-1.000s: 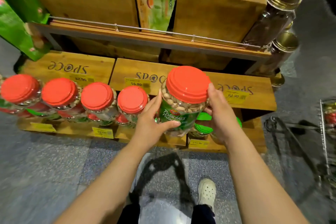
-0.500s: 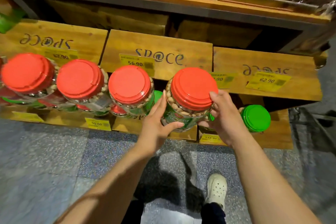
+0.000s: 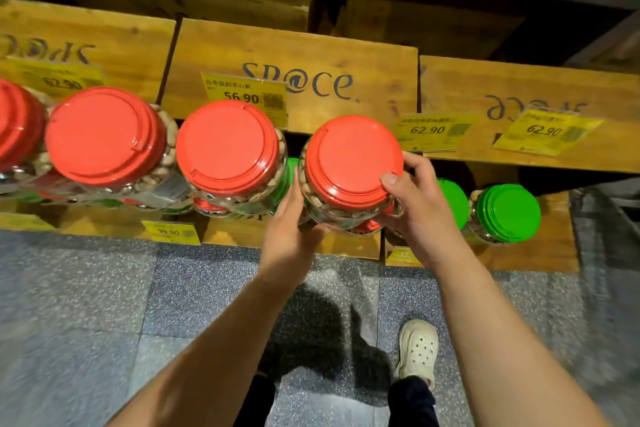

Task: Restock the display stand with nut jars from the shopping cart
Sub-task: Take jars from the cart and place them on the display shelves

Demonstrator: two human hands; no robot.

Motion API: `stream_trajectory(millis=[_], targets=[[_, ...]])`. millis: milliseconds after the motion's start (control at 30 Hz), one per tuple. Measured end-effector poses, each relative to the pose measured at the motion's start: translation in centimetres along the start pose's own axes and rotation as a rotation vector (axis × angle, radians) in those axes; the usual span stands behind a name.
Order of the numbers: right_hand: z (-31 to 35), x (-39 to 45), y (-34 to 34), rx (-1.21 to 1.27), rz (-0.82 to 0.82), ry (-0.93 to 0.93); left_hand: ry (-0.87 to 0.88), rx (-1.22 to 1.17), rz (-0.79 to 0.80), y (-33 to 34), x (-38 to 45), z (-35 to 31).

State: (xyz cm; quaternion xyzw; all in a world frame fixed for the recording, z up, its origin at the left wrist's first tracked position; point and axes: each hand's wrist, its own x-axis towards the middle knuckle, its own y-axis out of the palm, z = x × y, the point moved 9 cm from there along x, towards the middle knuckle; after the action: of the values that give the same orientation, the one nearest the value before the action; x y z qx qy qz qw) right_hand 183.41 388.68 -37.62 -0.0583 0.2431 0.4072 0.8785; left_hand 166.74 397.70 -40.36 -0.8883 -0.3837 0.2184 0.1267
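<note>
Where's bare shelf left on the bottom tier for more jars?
Free: the wood of the bottom shelf right of the green-lid jar. Crowded: the red-lid row leftward stands lid beside lid, and the held jar, gripped by left hand and right hand, fills the last slot.

A single head-worn wide-angle camera looks steeply down and forward from above the person's arms, close to the wooden display stand [image 3: 291, 55] whose crates fill the upper frame. The left hand [image 3: 291, 236] and right hand [image 3: 420, 215] sit near centre, the speckled floor [image 3: 79, 288] and one shoe [image 3: 417, 350] directly below (edges bow with lens distortion). No second view overlaps.
</note>
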Motion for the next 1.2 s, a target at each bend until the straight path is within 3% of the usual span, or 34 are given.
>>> stream_trajectory(millis=[567,867,1200], targets=[[-0.8,0.5,0.3,0.012,0.004,0.001,-0.113,-0.048,-0.026,0.0,0.9,0.5],[-0.2,-0.3,0.5,0.016,0.005,0.057,-0.211,-0.103,0.040,-0.8,-0.7,-0.6],[3.2,-4.8,-1.9,-0.161,-0.121,0.094,-0.222,0.210,0.045,-2.9,-5.7,-7.6]])
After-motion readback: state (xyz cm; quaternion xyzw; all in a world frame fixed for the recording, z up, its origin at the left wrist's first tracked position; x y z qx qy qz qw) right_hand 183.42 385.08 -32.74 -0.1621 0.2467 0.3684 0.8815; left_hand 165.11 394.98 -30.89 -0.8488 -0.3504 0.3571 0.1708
